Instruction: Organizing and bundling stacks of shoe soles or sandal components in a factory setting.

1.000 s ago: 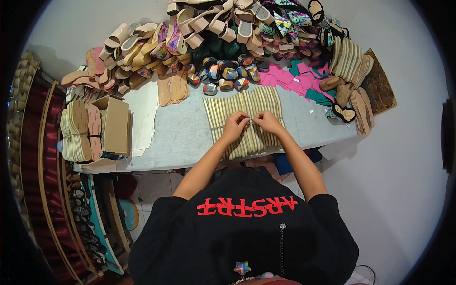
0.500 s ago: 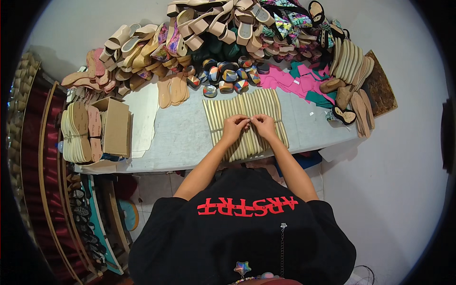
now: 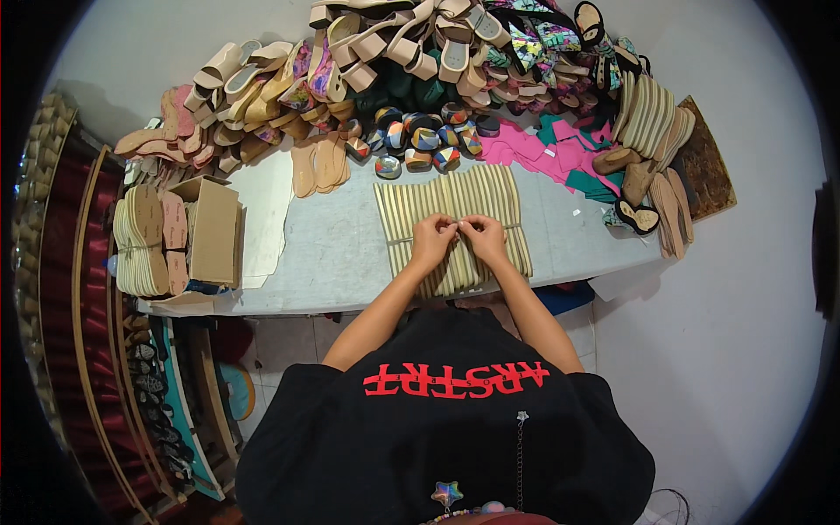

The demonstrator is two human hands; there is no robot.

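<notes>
A wide bundle of cream and dark-edged shoe insoles (image 3: 451,188), packed on edge side by side, lies on the table in front of me. A thin dark tie (image 3: 398,240) runs across its middle. Over the bundle's centre, my left hand (image 3: 432,241) and my right hand (image 3: 486,236) meet, thumbs and fingertips pinched together at the line of the tie. The fingers are closed on what appears to be the tie's ends, though the small bit between the fingertips is mostly hidden.
Piled shoes and sandals (image 3: 376,52) fill the table's back. Patterned heels (image 3: 424,138) and pink fabric pieces (image 3: 521,147) lie beyond the bundle. At left stands a cardboard box (image 3: 217,232) beside tied insoles (image 3: 138,241); more striped insoles (image 3: 649,109) rest at right.
Both hands stay over the bundle's centre, and their fingertips have shifted slightly and drawn closer together. The bundle has hardly moved.
</notes>
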